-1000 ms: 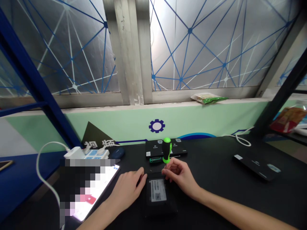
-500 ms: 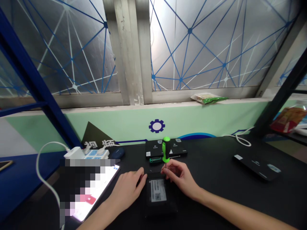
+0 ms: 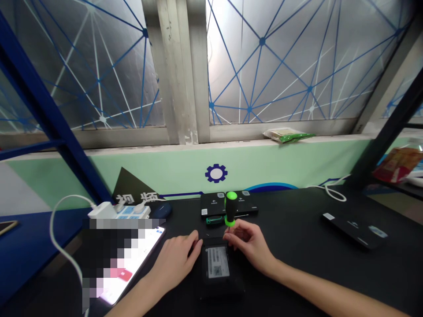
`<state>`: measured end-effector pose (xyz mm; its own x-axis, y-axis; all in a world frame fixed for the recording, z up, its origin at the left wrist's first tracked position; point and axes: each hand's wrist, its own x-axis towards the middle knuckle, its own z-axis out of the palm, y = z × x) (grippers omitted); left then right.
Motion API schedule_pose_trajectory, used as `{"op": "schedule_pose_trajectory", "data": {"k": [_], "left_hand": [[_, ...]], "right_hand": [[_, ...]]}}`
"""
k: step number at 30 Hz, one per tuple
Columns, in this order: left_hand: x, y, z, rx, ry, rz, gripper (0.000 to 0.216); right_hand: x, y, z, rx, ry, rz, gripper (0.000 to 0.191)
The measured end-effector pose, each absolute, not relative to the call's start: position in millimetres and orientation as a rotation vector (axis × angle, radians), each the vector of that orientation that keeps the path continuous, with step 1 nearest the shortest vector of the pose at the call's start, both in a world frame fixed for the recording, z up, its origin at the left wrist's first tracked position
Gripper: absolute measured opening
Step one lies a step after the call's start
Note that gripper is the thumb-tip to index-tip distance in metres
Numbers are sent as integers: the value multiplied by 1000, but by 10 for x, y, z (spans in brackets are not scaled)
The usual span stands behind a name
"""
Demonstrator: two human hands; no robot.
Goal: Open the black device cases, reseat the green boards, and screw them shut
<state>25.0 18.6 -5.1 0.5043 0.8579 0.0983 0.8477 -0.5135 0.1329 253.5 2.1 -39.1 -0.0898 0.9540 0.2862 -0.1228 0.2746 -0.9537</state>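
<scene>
A green-and-black screwdriver (image 3: 231, 210) stands nearly upright, tip down, over the far edge of a flat black device. My right hand (image 3: 249, 242) is closed, its thumb and fingertips pinching the screwdriver's shaft just below the green collar. The tip is hidden by the fingers. The black device (image 3: 216, 288) lies on the table with a white printed label (image 3: 218, 262) facing up. My left hand (image 3: 178, 255) rests at the device's far left corner, fingers bent and thumb against the edge, gripping it.
Behind the device lie two black boxes (image 3: 211, 204) and a green-handled screwdriver (image 3: 214, 220). On the left are a lit phone (image 3: 132, 268), a power strip (image 3: 132, 213) and a dark mouse (image 3: 162, 210). Another black device (image 3: 353, 229) lies at the right.
The screwdriver's handle has turned about its shaft and tipped slightly right and toward me. My right fingers have shifted a little on the shaft; my left hand stays in place.
</scene>
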Motion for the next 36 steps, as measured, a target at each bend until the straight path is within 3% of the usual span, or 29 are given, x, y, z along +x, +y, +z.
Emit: {"op": "schedule_pose_trajectory", "data": {"k": [19, 36], "left_hand": [[239, 192, -76, 2658, 1496, 257, 29], [233, 192, -75, 2670, 1501, 251, 30]], "right_hand": [[2551, -34, -376, -780, -1385, 1005, 24], [2637, -61, -231, -855, -1584, 966, 39]]}}
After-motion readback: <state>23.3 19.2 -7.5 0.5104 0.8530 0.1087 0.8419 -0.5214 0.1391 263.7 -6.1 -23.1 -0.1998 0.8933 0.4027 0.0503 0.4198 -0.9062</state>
